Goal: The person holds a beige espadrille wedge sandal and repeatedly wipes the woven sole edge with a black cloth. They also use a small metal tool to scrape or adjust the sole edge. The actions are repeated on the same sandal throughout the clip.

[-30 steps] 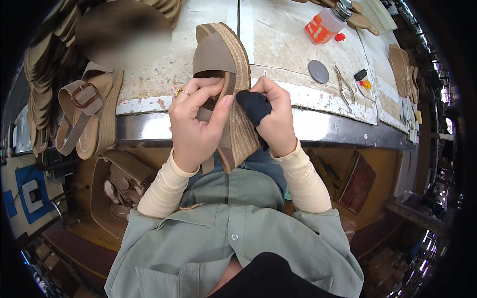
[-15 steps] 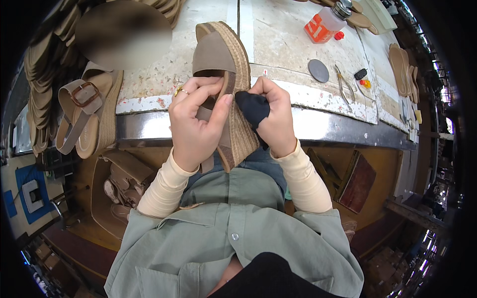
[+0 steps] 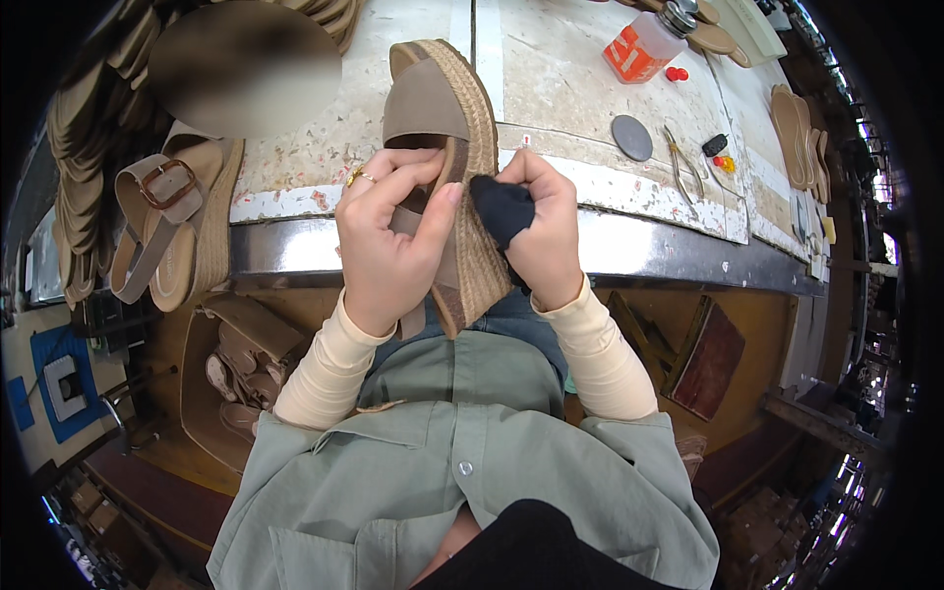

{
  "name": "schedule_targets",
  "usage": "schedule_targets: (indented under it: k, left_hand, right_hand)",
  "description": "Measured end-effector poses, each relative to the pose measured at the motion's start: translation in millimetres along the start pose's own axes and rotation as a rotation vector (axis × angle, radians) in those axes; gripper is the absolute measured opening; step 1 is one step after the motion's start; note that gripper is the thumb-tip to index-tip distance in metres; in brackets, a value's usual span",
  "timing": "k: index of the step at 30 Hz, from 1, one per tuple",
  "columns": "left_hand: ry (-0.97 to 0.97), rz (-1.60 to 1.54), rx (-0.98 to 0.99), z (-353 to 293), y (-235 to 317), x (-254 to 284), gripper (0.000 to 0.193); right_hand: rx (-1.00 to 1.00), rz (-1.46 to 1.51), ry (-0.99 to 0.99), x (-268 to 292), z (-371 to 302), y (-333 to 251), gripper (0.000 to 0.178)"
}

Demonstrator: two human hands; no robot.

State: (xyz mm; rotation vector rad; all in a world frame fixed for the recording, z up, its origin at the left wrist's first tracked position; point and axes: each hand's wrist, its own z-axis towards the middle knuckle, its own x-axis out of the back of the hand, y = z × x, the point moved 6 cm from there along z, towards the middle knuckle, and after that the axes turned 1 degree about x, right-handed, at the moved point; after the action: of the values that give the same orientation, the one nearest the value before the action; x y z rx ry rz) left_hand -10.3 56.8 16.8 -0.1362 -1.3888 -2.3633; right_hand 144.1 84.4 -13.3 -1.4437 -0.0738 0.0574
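Note:
My left hand [image 3: 393,241] grips a tan wedge sandal [image 3: 447,128] with a woven rope sole, held upright in front of my chest with its toe over the workbench edge. A gold ring sits on one finger of that hand. My right hand [image 3: 546,231] presses a small dark cloth [image 3: 500,208] against the rope side of the sandal's sole. Both hands touch the sandal at its middle.
The worn pale workbench [image 3: 551,79] carries an orange bottle [image 3: 644,47], a grey disc [image 3: 631,138], pliers [image 3: 683,172] and insoles [image 3: 792,123] at the right. A second buckled sandal [image 3: 172,226] lies at the left edge. A box of sandals [image 3: 241,369] stands below.

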Motion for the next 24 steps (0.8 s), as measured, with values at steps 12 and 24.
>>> schedule_targets:
  k: [12,24]
  left_hand:
    - [0.006,-0.01,0.003,0.0,-0.2,-0.3,0.018]
    - [-0.006,-0.004,0.0,0.5,-2.4,-0.7,0.019]
  right_hand:
    - [-0.008,-0.05,0.005,2.6,3.0,0.7,0.018]
    - [0.012,-0.05,0.03,3.2,2.0,0.5,0.017]
